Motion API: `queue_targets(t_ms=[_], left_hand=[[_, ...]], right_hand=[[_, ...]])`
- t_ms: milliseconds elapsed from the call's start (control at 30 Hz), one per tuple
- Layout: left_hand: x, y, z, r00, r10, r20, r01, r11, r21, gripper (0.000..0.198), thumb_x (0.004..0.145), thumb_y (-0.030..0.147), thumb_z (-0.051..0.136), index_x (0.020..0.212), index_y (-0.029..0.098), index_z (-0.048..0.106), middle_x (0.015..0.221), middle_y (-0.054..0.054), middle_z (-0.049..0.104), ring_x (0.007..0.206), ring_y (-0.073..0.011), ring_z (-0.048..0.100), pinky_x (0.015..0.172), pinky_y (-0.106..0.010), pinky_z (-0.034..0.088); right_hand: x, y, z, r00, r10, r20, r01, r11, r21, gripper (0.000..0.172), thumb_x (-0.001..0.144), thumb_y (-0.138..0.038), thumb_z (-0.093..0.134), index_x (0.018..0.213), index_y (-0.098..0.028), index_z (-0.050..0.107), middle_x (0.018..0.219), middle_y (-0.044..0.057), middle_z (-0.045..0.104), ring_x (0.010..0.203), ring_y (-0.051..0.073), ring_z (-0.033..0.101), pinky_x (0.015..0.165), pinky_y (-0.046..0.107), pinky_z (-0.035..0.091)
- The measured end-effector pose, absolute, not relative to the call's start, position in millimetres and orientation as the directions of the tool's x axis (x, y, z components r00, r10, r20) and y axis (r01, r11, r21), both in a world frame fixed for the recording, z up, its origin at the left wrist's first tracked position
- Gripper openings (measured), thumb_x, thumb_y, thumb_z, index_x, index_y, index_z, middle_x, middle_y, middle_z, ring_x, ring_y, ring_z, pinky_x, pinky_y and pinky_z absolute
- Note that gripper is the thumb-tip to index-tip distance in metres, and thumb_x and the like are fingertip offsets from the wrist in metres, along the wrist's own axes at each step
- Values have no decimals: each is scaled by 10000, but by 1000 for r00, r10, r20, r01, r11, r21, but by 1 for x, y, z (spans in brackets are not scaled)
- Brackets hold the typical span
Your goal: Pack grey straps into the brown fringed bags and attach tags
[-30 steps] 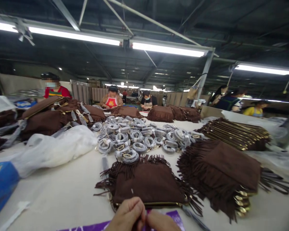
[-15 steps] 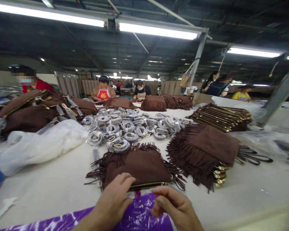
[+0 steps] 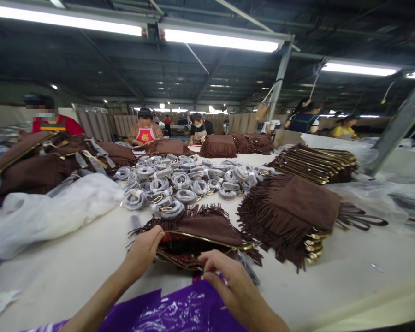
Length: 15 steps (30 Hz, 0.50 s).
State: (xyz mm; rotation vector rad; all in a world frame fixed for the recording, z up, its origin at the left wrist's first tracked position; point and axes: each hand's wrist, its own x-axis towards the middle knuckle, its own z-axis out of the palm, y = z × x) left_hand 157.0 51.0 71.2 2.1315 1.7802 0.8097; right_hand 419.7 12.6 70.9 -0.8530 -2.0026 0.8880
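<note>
A brown fringed bag (image 3: 204, 227) lies in front of me, its gold zip undone and the mouth gaping. A red patterned lining shows in the dark opening. At the left end of the mouth, my left hand (image 3: 143, 253) is closed on the rim and lifts it. My right hand (image 3: 228, 279) is closed in a pinch at the front rim, near the middle; its fingertips partly hide what they grip. From the bag's right end hangs a grey wrapped piece (image 3: 249, 268). Shiny purple plastic (image 3: 180, 306) lies below both hands.
Several coiled grey straps (image 3: 185, 180) are heaped behind the bag. Stacked fringed bags (image 3: 304, 203) stand to the right, with zipped bags (image 3: 314, 163) beyond them. More brown bags (image 3: 31, 170) and white plastic wrap (image 3: 62, 210) lie left. Co-workers (image 3: 145, 129) sit across the table.
The bag, closed before, now gapes open. My left hand has moved left from its top to the rim. My right hand has moved up and left to the front rim.
</note>
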Motion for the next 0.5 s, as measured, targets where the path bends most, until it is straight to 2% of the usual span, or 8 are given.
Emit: queue_targets(t_ms=[167, 333, 433, 500], left_hand=[[158, 60, 58, -93, 968, 234, 635, -123, 762, 322, 837, 490, 368, 629, 247, 400, 623, 21, 473, 658, -206, 479, 658, -317, 369], [155, 62, 49, -181, 972, 153, 531, -34, 847, 338, 810, 520, 374, 621, 242, 415, 619, 27, 466, 647, -197, 467, 634, -307, 394], [153, 65, 48, -203, 975, 90, 468, 16, 884, 341, 797, 527, 379, 633, 235, 447, 639, 20, 500, 661, -199, 485, 625, -305, 414], [151, 67, 47, -207, 977, 49, 423, 44, 905, 338, 777, 528, 396, 646, 227, 477, 658, 8, 536, 680, -207, 505, 630, -309, 427]], right_hand=[[382, 42, 60, -469, 811, 350, 359, 537, -763, 198, 846, -100, 469, 679, -205, 480, 742, 4, 580, 729, 153, 538, 685, 251, 387], [352, 61, 48, -465, 840, 279, 376, 473, -797, 184, 833, -97, 464, 682, -199, 493, 696, -12, 580, 681, 142, 519, 651, 256, 351], [345, 65, 46, -519, 822, 235, 257, 412, -874, 174, 828, -161, 524, 658, -192, 508, 685, -13, 585, 677, 143, 533, 627, 255, 349], [345, 67, 45, -543, 825, 160, 56, 225, -973, 171, 860, -282, 550, 717, -190, 546, 750, 12, 648, 710, 155, 589, 600, 243, 375]])
